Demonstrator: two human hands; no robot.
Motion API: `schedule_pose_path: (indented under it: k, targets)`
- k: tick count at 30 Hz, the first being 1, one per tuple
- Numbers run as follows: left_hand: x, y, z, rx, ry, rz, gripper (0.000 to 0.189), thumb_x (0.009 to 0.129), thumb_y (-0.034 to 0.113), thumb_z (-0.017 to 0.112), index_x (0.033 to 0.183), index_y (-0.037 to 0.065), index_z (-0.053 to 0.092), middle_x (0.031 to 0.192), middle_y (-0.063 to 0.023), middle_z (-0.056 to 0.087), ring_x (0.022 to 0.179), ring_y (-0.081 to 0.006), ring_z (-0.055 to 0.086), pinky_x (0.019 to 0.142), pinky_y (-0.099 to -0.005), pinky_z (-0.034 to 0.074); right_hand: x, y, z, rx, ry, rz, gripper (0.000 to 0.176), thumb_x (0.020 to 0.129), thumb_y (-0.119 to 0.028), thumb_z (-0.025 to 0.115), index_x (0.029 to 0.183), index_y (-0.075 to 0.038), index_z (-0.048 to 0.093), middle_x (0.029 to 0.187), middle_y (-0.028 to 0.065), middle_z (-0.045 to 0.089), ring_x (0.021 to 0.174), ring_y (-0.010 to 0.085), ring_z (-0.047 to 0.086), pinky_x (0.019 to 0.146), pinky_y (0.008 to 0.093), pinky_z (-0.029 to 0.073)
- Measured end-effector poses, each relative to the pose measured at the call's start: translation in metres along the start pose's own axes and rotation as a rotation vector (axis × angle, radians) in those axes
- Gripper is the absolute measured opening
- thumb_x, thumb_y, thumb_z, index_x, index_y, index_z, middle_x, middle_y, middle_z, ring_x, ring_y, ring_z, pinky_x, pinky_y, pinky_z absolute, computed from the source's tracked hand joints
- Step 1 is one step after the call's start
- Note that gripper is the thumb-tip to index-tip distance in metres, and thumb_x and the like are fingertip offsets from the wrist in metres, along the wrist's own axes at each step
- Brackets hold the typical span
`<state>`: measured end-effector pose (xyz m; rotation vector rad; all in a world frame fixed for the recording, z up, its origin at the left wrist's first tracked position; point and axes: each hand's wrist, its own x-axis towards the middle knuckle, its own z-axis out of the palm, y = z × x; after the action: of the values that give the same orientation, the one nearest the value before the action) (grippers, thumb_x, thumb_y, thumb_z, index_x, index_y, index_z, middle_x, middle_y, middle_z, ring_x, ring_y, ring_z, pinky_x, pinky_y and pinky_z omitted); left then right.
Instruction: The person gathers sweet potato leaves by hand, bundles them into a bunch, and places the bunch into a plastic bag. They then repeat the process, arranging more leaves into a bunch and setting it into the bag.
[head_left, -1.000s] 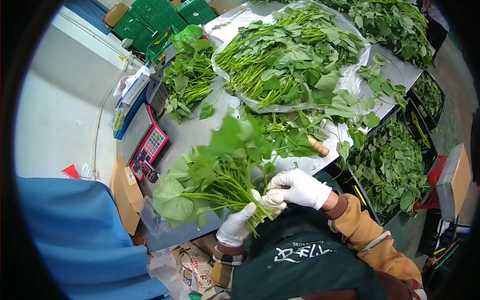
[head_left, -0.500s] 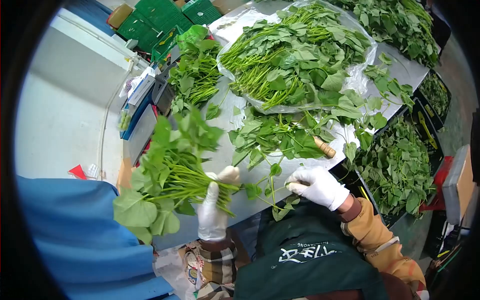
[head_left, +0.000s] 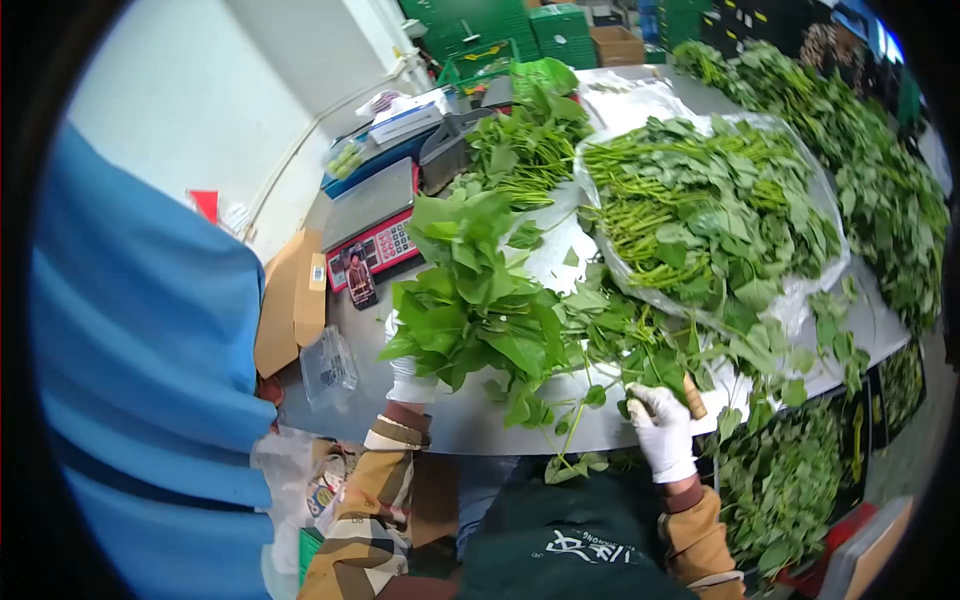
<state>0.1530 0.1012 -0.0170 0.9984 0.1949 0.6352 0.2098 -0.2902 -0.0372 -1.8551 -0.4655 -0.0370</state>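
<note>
My left hand (head_left: 408, 372), in a white glove, grips a bunch of leafy greens (head_left: 475, 300). The leaves face me and cover the stems and most of my fingers. My right hand (head_left: 660, 430), also gloved, is closed at the near table edge, with fingertips pressed together; whatever lies between them is too small to name. Just beyond it are loose leafy stems (head_left: 625, 330) and a brown, wooden-looking handle (head_left: 694, 397). A large heap of greens (head_left: 710, 215) rests on clear plastic behind them.
A red-edged weighing scale (head_left: 375, 225) with a phone (head_left: 357, 277) leaning on it stands at left, near a cardboard box (head_left: 292, 300) and a clear plastic container (head_left: 328, 368). A smaller pile of greens (head_left: 530, 150) lies behind. Filled crates (head_left: 785, 480) stand at right.
The view has swung, bringing the scale and phone into sight. My left hand has carried the bunch farther over the table and turned its leaves toward me. My right hand stays closed near the edge.
</note>
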Motion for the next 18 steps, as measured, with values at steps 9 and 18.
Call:
schedule_pose_path:
  k: [9,18]
  targets:
    - [0.004,-0.011,0.016,-0.038,0.190,-0.127,0.025,0.101,0.030,0.045,0.110,0.010,0.056,0.093,-0.0036,0.058,0.080,-0.0132,0.055,0.069,-0.0278,0.049,-0.005,0.023,0.015,-0.319,-0.073,-0.155,0.017,0.078,-0.007,0.069,0.095,-0.011,0.069,0.089,0.0077,0.067,0.080,0.0280,0.063,0.073,0.0367,0.049]
    - [0.119,-0.015,0.097,0.170,0.299,0.110,0.022,0.099,0.028,0.051,0.093,0.009,0.061,0.082,0.0004,0.061,0.073,-0.0105,0.055,0.070,-0.0250,0.044,0.006,0.026,0.012,-0.368,-0.092,-0.210,0.024,0.078,-0.015,0.069,0.102,-0.017,0.068,0.075,0.0061,0.061,0.064,0.0261,0.061,0.057,0.0371,0.048]
